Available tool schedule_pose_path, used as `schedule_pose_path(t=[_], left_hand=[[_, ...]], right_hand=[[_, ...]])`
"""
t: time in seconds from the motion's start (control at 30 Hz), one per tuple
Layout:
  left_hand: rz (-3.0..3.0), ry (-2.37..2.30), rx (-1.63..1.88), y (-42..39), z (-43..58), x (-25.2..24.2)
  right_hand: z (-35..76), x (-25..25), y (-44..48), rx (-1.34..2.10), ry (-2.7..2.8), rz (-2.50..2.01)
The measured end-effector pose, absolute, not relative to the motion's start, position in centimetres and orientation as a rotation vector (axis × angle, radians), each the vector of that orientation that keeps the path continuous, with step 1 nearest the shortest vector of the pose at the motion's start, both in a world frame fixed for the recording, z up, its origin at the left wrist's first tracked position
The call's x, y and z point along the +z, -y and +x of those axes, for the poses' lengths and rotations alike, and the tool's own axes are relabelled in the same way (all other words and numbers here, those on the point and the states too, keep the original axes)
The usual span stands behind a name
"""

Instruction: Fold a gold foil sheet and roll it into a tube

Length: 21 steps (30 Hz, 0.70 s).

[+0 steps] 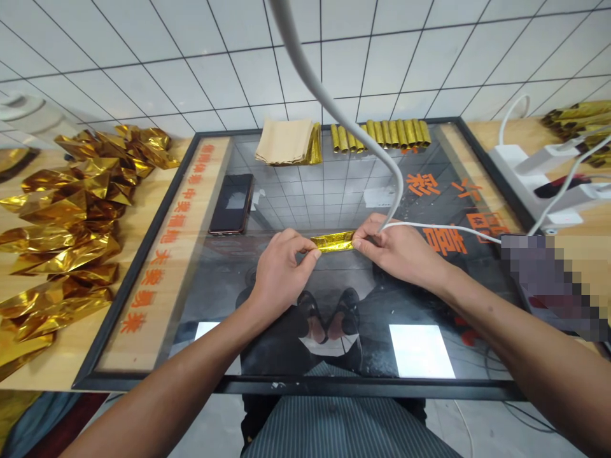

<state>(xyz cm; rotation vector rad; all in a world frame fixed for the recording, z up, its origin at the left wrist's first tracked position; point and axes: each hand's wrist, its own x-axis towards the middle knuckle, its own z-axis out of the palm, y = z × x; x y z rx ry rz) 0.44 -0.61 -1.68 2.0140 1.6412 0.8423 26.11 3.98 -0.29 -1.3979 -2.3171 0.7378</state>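
Pinching the gold foil strip (335, 242) by its ends at frame centre, our left hand (282, 262) and right hand (394, 247) seem at the rolling step; the next move likely calls for even finger pressure.

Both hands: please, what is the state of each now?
Left hand: closed, pinching one end of the gold foil piece.
Right hand: closed, pinching the other end.

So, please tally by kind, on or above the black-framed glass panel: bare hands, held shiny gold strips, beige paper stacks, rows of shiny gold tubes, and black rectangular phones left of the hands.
Bare hands: 2 (left hand, right hand)
Held shiny gold strip: 1
Beige paper stack: 1
Row of shiny gold tubes: 1
Black rectangular phone: 1
Total: 6
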Motion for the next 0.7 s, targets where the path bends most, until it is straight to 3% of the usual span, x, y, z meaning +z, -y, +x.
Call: schedule_pose_path(t=[0.7], left_hand=[[2.033, -1.934, 0.629, -0.1, 1.7, -1.5]], right_hand=[[24.7, -0.1, -4.1, 0.685, 2.2, -1.623]])
